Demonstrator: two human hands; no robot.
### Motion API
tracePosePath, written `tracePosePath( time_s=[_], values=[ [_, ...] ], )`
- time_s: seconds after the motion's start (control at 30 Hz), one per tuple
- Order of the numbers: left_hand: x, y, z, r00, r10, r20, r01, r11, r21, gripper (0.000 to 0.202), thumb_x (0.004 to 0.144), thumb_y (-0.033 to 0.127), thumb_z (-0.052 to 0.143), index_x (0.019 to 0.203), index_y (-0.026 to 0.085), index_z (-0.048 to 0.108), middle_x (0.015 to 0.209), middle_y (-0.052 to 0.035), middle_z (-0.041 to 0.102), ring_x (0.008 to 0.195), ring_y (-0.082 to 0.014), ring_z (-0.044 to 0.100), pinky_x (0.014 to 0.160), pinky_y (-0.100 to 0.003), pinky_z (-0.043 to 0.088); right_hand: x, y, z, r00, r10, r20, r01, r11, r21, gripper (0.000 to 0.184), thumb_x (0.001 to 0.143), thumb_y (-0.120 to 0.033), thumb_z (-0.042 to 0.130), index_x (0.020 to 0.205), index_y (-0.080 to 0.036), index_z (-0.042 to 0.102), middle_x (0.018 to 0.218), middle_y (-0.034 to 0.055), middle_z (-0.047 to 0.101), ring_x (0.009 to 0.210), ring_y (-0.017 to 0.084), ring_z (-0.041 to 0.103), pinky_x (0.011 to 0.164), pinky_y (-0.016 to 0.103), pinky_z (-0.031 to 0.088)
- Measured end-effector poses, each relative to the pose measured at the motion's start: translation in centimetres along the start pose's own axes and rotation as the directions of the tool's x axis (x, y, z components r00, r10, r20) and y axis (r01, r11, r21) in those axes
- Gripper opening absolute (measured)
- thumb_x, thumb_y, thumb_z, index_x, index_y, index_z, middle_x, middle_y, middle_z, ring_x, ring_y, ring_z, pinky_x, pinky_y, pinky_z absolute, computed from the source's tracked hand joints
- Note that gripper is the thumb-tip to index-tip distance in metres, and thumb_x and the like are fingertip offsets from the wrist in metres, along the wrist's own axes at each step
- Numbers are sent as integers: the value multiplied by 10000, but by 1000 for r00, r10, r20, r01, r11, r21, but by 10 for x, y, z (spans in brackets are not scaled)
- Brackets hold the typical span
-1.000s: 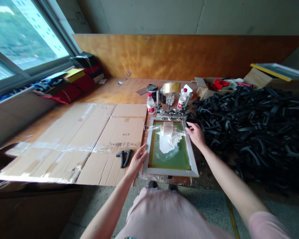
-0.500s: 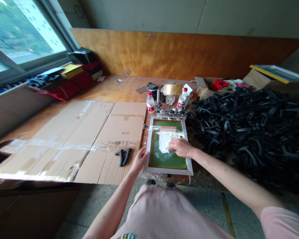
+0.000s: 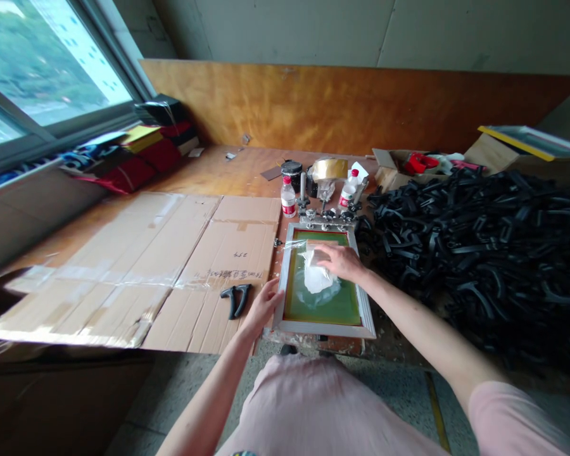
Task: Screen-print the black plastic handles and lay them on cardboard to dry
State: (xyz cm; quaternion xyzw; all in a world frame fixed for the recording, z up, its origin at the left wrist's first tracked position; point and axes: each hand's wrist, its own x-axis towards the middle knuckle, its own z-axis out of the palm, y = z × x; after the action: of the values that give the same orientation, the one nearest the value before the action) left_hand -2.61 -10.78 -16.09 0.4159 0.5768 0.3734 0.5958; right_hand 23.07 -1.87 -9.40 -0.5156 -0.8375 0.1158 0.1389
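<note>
A silver-framed printing screen (image 3: 323,327) lies flat at the table's front edge, its green mesh (image 3: 323,309) facing up. My right hand (image 3: 341,263) presses on a crumpled white wad of cloth or plastic film (image 3: 317,278) in the middle of the mesh. Whether the wad is cloth or film, I cannot tell. My left hand (image 3: 264,306) grips the frame's left side near its lower corner. Metal hinge clamps (image 3: 327,215) hold the frame's far edge. A strip of clear plastic crosses the upper mesh.
Taped cardboard sheets (image 3: 137,272) cover the table to the left, with a black plastic handle (image 3: 235,299) near my left hand. Several black plastic parts (image 3: 479,253) heap up to the right. Two plastic bottles (image 3: 288,197), a black jar (image 3: 291,175) and a cardboard box (image 3: 399,166) stand behind.
My right hand has left the frame's right edge and moved onto the white wad, shifting slightly up and left over the last half second. My left hand stays on the frame.
</note>
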Motion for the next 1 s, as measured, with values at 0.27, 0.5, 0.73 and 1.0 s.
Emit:
tracePosePath(
  time_s=[0.27,0.5,0.73,1.0],
  values=[
    [-8,110,4,983,185,-17,-182,939,-293,547,811,667,532,1096,219,661,937,-40,699,750,-166,644,635,-262,505,20,85,-58,789,414,-453,-322,908,269,419,928,-431,450,1206,-168,623,826,57,694,755,194,630,729,310,466],
    [31,193,26,911,412,-31,-394,844,-365,633,848,696,437,1241,208,531,969,-80,699,989,-204,656,826,-362,532,-39,69,38,938,346,-2,-346,938,33,366,863,-534,569,795,-182,643,901,81,676,907,214,608,776,301,438],
    [-13,82,67,947,-207,245,263,939,-223,600,753,673,610,1045,150,635,1061,-180,711,969,-289,679,699,-340,552,-48,-25,58,918,396,32,-391,915,-99,262,972,-369,450,1003,-151,593,928,120,676,892,221,607,748,304,421],
    [-15,-17,-6,947,-273,-167,220,935,-278,345,870,502,535,947,168,577,835,-64,701,645,-153,674,619,-276,545,-89,-1,41,1000,3,26,-2,1000,-9,270,906,-64,450,1015,-209,651,1019,50,662,1001,172,553,872,275,409]
  ],
)
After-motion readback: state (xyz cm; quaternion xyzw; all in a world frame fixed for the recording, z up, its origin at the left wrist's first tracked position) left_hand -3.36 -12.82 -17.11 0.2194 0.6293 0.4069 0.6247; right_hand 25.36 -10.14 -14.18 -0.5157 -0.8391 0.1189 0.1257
